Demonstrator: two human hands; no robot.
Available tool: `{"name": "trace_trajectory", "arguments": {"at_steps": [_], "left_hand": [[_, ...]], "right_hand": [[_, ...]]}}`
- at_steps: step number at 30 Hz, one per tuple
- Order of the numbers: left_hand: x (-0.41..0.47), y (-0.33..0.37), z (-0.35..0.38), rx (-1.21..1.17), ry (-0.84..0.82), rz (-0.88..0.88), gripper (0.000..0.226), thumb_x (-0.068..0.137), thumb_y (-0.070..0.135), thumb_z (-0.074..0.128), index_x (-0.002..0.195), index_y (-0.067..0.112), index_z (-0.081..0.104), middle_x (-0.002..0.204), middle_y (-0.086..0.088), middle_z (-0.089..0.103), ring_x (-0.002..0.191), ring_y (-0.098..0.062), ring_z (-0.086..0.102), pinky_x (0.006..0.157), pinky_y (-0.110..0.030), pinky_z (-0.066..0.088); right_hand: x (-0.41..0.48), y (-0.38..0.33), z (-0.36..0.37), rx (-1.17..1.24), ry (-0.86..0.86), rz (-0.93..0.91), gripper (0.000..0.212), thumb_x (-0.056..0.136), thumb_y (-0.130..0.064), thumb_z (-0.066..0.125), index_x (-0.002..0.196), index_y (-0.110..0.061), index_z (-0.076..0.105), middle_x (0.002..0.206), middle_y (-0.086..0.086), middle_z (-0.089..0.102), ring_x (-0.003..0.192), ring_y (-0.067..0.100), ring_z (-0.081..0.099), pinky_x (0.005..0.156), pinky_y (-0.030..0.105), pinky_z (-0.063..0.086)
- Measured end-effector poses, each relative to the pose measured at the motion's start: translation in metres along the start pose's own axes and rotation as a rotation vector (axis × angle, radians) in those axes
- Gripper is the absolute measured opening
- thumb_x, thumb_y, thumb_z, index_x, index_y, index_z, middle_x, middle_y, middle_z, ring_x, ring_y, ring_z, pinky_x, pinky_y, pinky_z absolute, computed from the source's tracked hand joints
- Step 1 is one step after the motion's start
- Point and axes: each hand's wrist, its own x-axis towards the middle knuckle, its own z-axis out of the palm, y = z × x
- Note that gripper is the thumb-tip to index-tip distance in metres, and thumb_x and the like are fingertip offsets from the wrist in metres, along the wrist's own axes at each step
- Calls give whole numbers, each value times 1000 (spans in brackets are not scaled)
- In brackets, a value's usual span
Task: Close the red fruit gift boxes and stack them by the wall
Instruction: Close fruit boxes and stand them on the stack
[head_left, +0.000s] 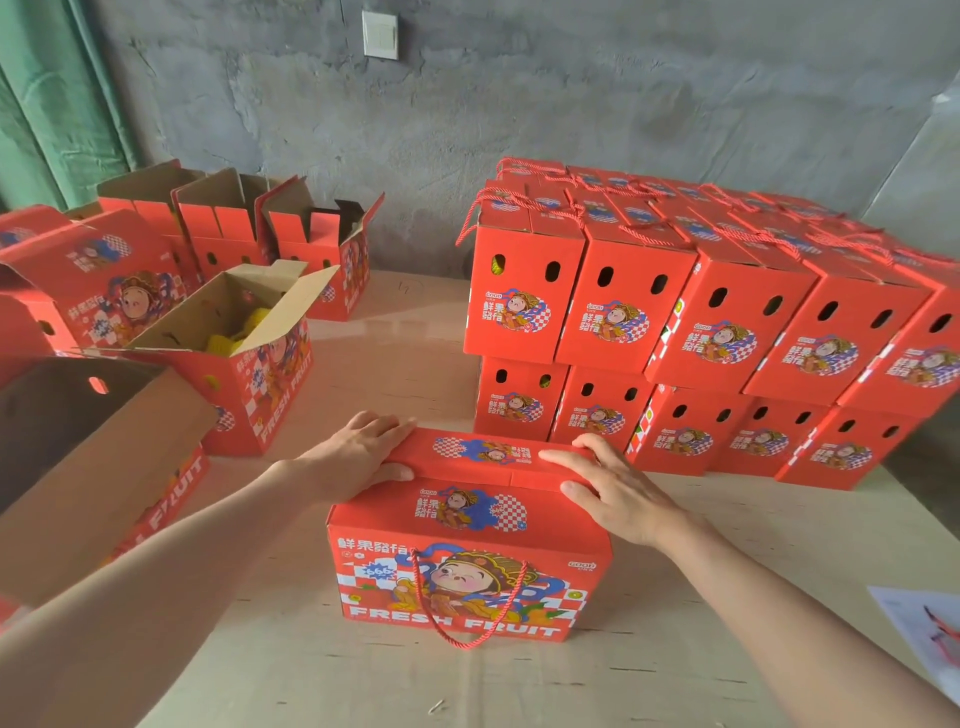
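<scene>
A red fruit gift box with a cartoon figure and a red rope handle stands in front of me on the wooden surface. Its top flaps are folded down. My left hand lies flat on the left end of the top flap, thumb on the near side. My right hand presses on the right end of the same flap. A two-layer stack of closed red boxes stands at the right by the grey wall.
Several open red boxes stand at the left, one showing yellow fruit netting inside. A large open carton sits at the near left. A sheet of paper lies at the right edge. A green curtain hangs at the far left.
</scene>
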Motion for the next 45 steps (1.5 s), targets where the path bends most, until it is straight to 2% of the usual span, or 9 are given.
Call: {"name": "trace_trajectory", "arguments": {"at_steps": [4, 11, 15, 19, 22, 30, 35, 40, 45], "left_hand": [[1, 1, 5, 6, 9, -2, 75, 92, 60, 30, 153, 24, 5, 155, -1, 19, 140, -21, 13, 115, -33, 14], [-2, 2, 4, 26, -70, -6, 59, 94, 61, 19, 146, 49, -7, 153, 2, 10, 142, -25, 7, 115, -48, 21], [3, 11, 3, 78, -80, -82, 65, 78, 72, -6, 141, 56, -12, 154, -1, 8, 144, -27, 4, 117, -50, 7], [13, 37, 9, 145, -56, -160, 58, 95, 59, 4, 146, 41, -18, 159, -10, -2, 146, -32, -7, 115, -52, -9], [10, 51, 15, 82, -14, -125, 53, 100, 49, 5, 146, 40, -19, 157, 1, -22, 143, -27, -22, 113, -52, -14], [-16, 142, 50, -73, 142, -51, 59, 100, 48, 9, 152, 23, -5, 157, 9, -16, 144, -15, -19, 115, -37, -13], [-16, 126, 49, -79, 353, 6, 53, 101, 46, 16, 150, 27, 22, 158, 14, 10, 147, -9, 6, 116, -28, 0], [-4, 75, 24, -143, 290, 225, 40, 102, 29, 35, 141, 31, 42, 148, 21, 28, 143, -3, 16, 120, -34, 1], [0, 56, 5, 100, 154, 137, 41, 102, 39, 29, 140, 53, 26, 154, 25, 13, 146, -8, -1, 113, -47, -18]], "right_hand": [[0, 0, 3, 20, -6, -2, 42, 100, -46, 32, 138, -61, 23, 140, -12, 18, 130, 12, 29, 103, 28, 30], [-3, -3, 6, 48, -1, -9, 43, 101, -44, 31, 138, -63, 20, 143, -11, 14, 137, 10, 16, 111, 29, 21], [-4, -5, 5, 17, -3, -3, 43, 102, -42, 29, 141, -58, 21, 145, -7, 13, 139, 11, 13, 113, 28, 15], [-3, -4, 5, -33, -35, -15, 43, 102, -44, 25, 139, -61, 10, 156, -12, -3, 145, 10, -2, 116, 32, 6], [-1, -2, 7, -35, -70, -36, 43, 102, -44, 22, 134, -67, 4, 156, -17, -22, 143, 9, -22, 114, 35, -6], [3, -6, 11, 28, 103, -49, 42, 102, -30, 36, 137, -51, 25, 149, -5, 27, 135, 10, 18, 100, 16, 7], [0, -17, 16, 1, 261, -9, 40, 99, -27, 48, 136, -40, 43, 140, 0, 41, 129, 18, 34, 102, 26, 17], [-20, -65, 41, -10, 421, 194, 43, 93, -38, 37, 133, -40, 52, 124, 18, 52, 110, 36, 46, 101, 40, 33], [-42, -65, 26, -113, 108, 64, 57, 91, -68, 24, 145, -50, 23, 109, 2, 33, 110, 24, 35, 97, 33, 34]]}}
